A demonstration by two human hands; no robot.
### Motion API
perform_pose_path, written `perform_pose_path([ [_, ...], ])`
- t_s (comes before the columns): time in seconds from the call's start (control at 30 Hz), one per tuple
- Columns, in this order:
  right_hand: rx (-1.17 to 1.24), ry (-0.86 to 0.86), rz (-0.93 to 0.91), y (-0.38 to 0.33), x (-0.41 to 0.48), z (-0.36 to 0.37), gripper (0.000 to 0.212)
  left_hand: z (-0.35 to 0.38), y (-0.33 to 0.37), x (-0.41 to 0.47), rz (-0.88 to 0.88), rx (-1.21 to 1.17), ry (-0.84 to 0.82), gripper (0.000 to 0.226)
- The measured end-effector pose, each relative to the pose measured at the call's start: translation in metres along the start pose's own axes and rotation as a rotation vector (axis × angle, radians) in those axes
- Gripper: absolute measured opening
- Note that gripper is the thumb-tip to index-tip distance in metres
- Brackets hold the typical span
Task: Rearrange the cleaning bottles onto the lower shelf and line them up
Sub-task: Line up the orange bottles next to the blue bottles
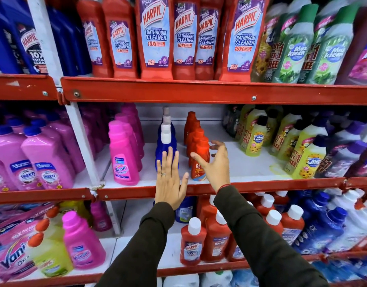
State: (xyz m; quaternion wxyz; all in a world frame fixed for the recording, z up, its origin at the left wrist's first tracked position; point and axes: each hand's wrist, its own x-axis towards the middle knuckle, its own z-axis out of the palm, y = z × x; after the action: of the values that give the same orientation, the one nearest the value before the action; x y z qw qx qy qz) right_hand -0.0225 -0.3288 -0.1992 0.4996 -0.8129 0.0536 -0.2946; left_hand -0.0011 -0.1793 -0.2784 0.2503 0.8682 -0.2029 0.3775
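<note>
On the middle shelf [251,168] a row of blue bottles with white caps [167,141] runs front to back, and a row of red-orange bottles [196,137] stands beside it on the right. My left hand [170,179] is flat with fingers spread, laid against the front blue bottle. My right hand [214,164] is open, fingers curved around the front red-orange bottle [200,162], thumb on its left side, not clearly closed on it. Pink Vanish bottles [123,154] form a row to the left.
Red Harpic bathroom cleaner bottles [243,38] fill the shelf above. Yellow-green Max Kleen bottles [307,158] stand at the right of the middle shelf, with bare white shelf between them and the red-orange row. Below stand red Harpic bottles [192,243], blue bottles [325,228] and pink bottles [83,241].
</note>
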Motion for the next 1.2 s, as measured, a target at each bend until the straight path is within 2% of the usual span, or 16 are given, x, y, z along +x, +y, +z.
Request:
perform_pose_path([
  [0.07,0.126,0.001,0.046,0.005,-0.007,-0.001,0.080,-0.002,0.013,-0.004,-0.003,-0.168,-0.025,0.071],
  [0.17,0.319,-0.031,0.183,0.008,-0.018,-0.004,0.066,-0.006,0.040,-0.004,-0.140,-0.388,-0.050,0.066],
  [0.3,0.429,-0.148,0.315,0.013,-0.027,-0.006,0.063,-0.011,0.072,0.003,-0.189,-0.485,-0.024,0.061],
  [0.43,0.455,-0.249,0.329,0.018,-0.029,-0.006,0.059,-0.010,0.087,0.013,-0.487,-0.746,-0.144,0.062],
  [0.5,0.471,-0.285,0.335,0.016,-0.029,-0.008,0.057,-0.003,0.085,0.018,-0.631,-0.868,-0.239,0.073],
  [0.6,0.461,-0.300,0.336,0.017,-0.030,-0.009,0.055,0.009,0.077,0.023,-0.807,-0.999,-0.348,0.110],
  [0.73,0.460,-0.306,0.345,0.018,-0.032,-0.011,0.049,0.019,0.070,0.022,-0.852,-1.057,-0.354,0.118],
  [0.93,0.443,-0.334,0.348,0.019,-0.032,-0.012,0.062,0.031,0.065,0.017,-0.864,-1.109,-0.344,0.129],
  [1.07,0.423,-0.331,0.352,0.014,-0.033,-0.015,0.060,0.023,0.068,0.021,-0.865,-1.089,-0.360,0.133],
  [1.13,0.419,-0.332,0.352,0.011,-0.034,-0.017,0.059,0.015,0.071,0.021,-0.858,-1.061,-0.380,0.130],
  [1.2,0.432,-0.311,0.328,0.005,-0.038,-0.020,0.057,-0.002,0.079,0.022,-0.806,-1.010,-0.385,0.112],
])
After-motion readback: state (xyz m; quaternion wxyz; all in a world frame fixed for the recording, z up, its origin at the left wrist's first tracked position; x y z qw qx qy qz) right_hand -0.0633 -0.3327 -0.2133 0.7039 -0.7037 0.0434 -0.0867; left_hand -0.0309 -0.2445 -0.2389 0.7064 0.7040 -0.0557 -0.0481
